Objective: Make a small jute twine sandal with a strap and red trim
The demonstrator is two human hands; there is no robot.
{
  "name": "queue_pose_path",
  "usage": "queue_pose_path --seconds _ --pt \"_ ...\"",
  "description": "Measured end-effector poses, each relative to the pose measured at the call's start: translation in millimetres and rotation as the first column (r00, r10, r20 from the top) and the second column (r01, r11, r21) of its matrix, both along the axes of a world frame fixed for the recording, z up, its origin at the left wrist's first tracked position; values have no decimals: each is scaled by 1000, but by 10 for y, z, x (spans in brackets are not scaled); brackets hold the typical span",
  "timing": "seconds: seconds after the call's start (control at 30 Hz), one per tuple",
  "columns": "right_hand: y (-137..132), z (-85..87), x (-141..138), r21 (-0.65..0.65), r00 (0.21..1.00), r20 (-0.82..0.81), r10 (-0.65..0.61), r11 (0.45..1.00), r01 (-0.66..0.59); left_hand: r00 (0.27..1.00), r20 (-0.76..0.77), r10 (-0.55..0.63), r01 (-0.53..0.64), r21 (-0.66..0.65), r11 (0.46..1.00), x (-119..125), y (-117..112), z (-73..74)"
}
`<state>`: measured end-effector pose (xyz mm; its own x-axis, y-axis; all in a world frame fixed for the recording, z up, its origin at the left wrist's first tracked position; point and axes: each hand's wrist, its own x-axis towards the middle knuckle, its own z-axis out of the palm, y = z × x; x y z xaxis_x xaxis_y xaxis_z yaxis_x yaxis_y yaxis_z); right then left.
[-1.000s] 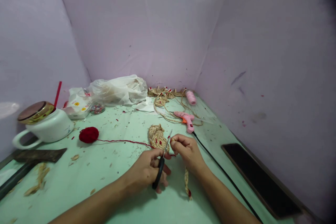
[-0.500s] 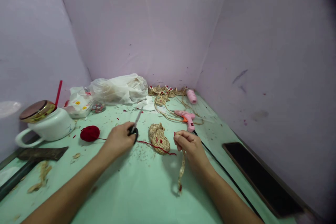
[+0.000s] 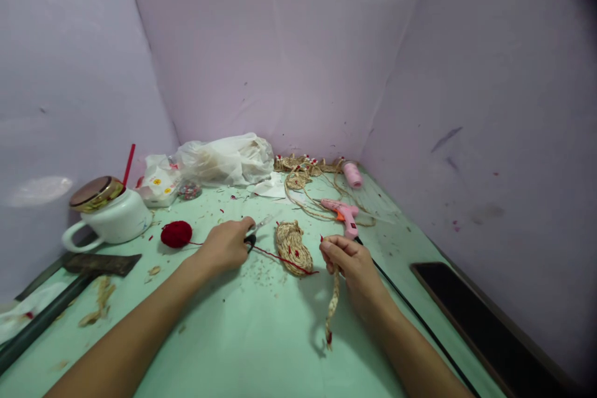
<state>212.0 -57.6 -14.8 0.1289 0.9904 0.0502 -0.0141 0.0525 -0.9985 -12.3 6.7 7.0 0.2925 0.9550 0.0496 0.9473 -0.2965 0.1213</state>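
Since one second ago, the left hand has moved leftward with the scissors, away from the right hand. It reaches forward, palm down, at the handle; its fingers are partly hidden, so I cannot tell their grip. The right fingers pinch tightly the braided cord, which hangs below them. The white mug bears a tilted gold-rimmed lid; a red stick rises from it.

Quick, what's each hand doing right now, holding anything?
Left hand: on the handles of the scissors; whether it grips them cannot be told.
Right hand: closed, holding the straw-coloured braid, which hangs below it.
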Motion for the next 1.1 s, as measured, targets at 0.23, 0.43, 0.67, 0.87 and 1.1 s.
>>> queue_pose_path --seconds 0.23,0.43,0.67,0.87,1.1 --pt "-6 10 -32 -14 999 -31 18 1000 -18 840 -10 542 -524 244 816 -668 180 403" --pt "19 -36 -23 -74 998 -49 -32 997 29 805 -70 589 -581 103 807 -1026 374 319" --pt "33 -82 -32 -160 997 -64 -39 987 29 845 -104 525 -523 44 851 -1123 422 255" --pt "38 -103 -51 -159 990 -128 -52 987 31 878 -109 466 -468 4 884 -1060 467 206" --pt "35 -107 -83 -191 987 -150 -51 981 22 858 -93 505 -507 2 862 -970 487 173"
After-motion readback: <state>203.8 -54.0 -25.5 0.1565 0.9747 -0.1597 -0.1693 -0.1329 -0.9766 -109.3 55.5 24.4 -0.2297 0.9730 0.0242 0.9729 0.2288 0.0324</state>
